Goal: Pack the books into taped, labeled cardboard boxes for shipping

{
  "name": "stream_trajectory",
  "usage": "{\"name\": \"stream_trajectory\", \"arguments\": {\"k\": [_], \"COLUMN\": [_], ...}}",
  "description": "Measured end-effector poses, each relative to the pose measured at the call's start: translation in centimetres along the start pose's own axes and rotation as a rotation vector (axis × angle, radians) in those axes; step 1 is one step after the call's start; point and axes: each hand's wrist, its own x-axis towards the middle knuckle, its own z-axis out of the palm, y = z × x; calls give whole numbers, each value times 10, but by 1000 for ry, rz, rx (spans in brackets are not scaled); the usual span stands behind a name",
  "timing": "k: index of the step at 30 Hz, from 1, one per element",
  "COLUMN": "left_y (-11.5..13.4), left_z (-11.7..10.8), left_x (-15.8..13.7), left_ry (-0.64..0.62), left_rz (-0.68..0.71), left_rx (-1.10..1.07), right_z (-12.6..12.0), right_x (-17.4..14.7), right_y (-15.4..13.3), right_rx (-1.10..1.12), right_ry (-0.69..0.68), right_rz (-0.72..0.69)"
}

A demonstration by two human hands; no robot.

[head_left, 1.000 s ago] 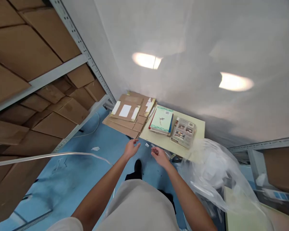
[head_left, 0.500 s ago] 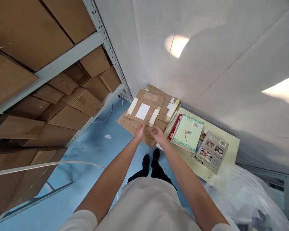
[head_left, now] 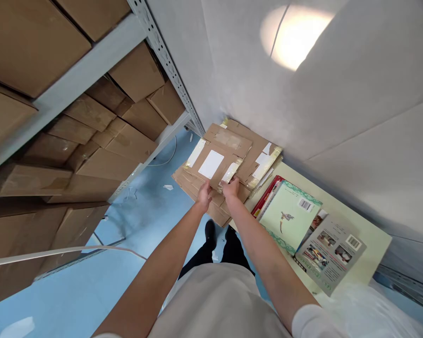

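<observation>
A flattened cardboard box (head_left: pixel 223 149) with white paper labels and clear tape lies on top of other flattened cardboard (head_left: pixel 183 177). My left hand (head_left: pixel 204 195) is closed on its near edge, fingers partly hidden beneath. My right hand (head_left: pixel 230 188) pinches the same box at its near right corner, by a taped label. Another taped cardboard sheet (head_left: pixel 257 155) lies behind and to the right, against the wall. Right of my right hand, a green-covered book (head_left: pixel 285 213) rests on a red one (head_left: pixel 268 193).
A pale yellow tabletop (head_left: pixel 370 234) carries the books, including a grey one (head_left: pixel 333 253). Shelves of cardboard boxes (head_left: pixel 127 150) stand on the left, with a white cable (head_left: pixel 74 249) across them. The grey wall (head_left: pixel 254 84) rises behind. A clear plastic bag (head_left: pixel 366 312) sits at lower right.
My right hand has moved up onto the top box's near right corner and closed there. My left hand stays at the near edge. The view has come closer to the table.
</observation>
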Motion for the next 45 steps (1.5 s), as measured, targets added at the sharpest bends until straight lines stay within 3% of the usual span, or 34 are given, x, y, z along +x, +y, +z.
{"name": "stream_trajectory", "arguments": {"k": [5,10,14,17,19,21,24,28,33,36,40,42,45], "left_y": [7,15,26,41,54,68,84,83,28,-23,-97,-137,-203], "left_z": [-3,-30,-55,-69,-79,-92,-113,-119,-88,-63,-34,-19,5], "left_x": [-5,-11,-26,-41,-52,-63,-77,-95,-139,-176,-228,-253,-292], "left_ry": [-30,-4,-94,-182,-243,-316,-398,-590,-1030,-1321,-1648,-1722,-1735], "left_rz": [-60,-25,83,122,170,258,429,557,514,493,420,407,392], "left_rx": [-43,-223,-396,-453,-465,-455,-349,-75,343,548,710,739,811], "right_z": [10,8,6,8,9,9,-7,-69,-164,-198,-206,-203,-205], "right_x": [0,-39,-82,-112,-136,-166,-220,-294,-395,-459,-550,-592,-643], "right_y": [-16,-31,-49,-69,-80,-82,-66,-18,44,72,96,108,133], "right_rx": [91,235,337,364,350,319,254,249,233,228,276,256,244], "right_ry": [57,24,-68,-132,-127,-102,61,494,971,1133,1257,1401,1620], "right_rz": [80,64,-31,-186,-284,-293,-231,-273,-296,-234,-265,-247,-206]}}
